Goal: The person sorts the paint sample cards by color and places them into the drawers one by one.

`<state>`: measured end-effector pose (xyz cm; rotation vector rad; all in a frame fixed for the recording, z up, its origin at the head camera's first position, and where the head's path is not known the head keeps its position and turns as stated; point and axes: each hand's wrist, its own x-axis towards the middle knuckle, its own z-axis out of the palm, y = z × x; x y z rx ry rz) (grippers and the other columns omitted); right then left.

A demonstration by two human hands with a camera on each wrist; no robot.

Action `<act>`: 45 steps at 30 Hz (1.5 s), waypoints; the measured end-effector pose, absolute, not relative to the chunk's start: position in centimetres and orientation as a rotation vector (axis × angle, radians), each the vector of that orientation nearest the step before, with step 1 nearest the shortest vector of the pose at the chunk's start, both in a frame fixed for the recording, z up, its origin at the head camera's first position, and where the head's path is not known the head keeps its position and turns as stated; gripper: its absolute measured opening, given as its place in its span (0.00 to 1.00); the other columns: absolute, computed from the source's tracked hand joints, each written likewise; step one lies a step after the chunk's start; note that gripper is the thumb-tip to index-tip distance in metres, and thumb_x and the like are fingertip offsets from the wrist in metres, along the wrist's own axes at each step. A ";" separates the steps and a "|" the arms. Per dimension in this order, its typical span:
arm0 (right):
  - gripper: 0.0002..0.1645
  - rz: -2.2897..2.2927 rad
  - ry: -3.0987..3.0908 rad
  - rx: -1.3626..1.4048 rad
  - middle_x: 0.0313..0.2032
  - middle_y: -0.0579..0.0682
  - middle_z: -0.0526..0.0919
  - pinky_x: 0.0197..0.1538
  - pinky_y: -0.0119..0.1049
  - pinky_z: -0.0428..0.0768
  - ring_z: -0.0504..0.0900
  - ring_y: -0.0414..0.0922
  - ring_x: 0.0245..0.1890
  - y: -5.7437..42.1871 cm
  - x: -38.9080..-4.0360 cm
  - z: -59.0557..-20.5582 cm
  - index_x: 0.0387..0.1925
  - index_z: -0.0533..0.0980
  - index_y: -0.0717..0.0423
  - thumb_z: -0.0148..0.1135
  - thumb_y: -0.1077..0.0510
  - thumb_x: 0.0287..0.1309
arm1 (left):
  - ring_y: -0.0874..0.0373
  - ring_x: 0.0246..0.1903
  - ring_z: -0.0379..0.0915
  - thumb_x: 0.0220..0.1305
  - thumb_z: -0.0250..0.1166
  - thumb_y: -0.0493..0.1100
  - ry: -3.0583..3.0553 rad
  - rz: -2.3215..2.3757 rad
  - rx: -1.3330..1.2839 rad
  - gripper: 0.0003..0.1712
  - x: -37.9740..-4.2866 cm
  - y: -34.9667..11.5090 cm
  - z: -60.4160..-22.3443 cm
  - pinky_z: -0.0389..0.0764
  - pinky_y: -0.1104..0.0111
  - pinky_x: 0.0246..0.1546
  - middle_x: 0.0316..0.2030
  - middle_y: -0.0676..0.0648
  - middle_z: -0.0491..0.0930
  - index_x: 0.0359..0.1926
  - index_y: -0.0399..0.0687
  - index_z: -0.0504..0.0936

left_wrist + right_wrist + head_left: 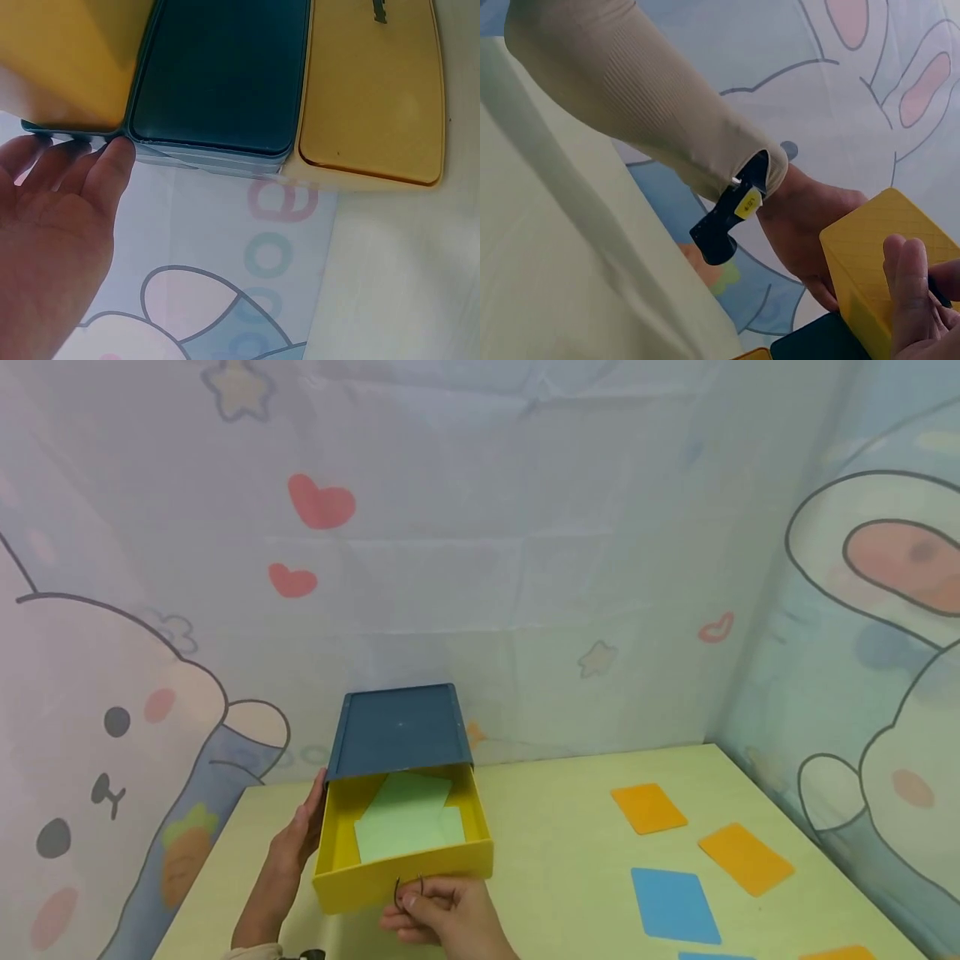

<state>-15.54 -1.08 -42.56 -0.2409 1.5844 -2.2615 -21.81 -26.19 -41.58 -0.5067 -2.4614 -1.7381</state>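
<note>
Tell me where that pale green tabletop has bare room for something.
The widest bare patch of tabletop lies between the yellow rectangular plastic drawer and flat rectangular blue and orange cards. A narrower strip lies between the left hand and the tabletop's left edge. Crowded: among those cards and at the drawer's front, where the right hand grips its thin dark loop.

We look forward and down from the head, closer from each wrist (head and right share the yellow drawer [360, 887]).
</note>
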 end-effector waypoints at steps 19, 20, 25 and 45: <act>0.16 -2.302 1.637 -0.310 0.40 0.61 0.90 0.43 0.28 0.88 0.91 0.44 0.40 -2.0 -18.4 -41.4 0.48 0.82 0.70 0.60 0.59 0.69 | 0.36 0.78 0.36 0.82 0.21 0.55 -2.424 -1.737 -0.500 0.29 -21.7 -25.9 -41.8 0.51 0.29 0.71 0.81 0.43 0.38 0.80 0.69 0.38; 0.16 -2.301 1.643 -0.314 0.41 0.60 0.90 0.43 0.28 0.88 0.91 0.44 0.40 -2.1 -18.5 -41.3 0.48 0.82 0.69 0.60 0.59 0.70 | 0.36 0.78 0.38 0.82 0.20 0.55 -2.427 -1.720 -0.496 0.29 -21.7 -25.9 -41.9 0.54 0.30 0.70 0.81 0.43 0.39 0.80 0.70 0.38; 0.15 -2.299 1.656 -0.329 0.42 0.60 0.90 0.42 0.28 0.88 0.91 0.44 0.40 -2.2 -19.0 -41.1 0.48 0.81 0.69 0.58 0.60 0.71 | 0.38 0.77 0.43 0.82 0.19 0.56 -2.454 -1.674 -0.465 0.30 -21.6 -25.8 -41.8 0.70 0.60 0.69 0.81 0.43 0.42 0.81 0.67 0.38; 0.14 -2.295 1.728 -0.300 0.42 0.63 0.90 0.45 0.32 0.89 0.91 0.46 0.40 -3.3 -21.7 -40.8 0.47 0.80 0.69 0.56 0.61 0.71 | 0.93 0.60 0.55 0.82 0.21 0.57 -2.411 -1.747 -0.474 0.31 -21.7 -25.8 -41.6 0.63 0.92 0.58 0.79 0.37 0.44 0.81 0.62 0.39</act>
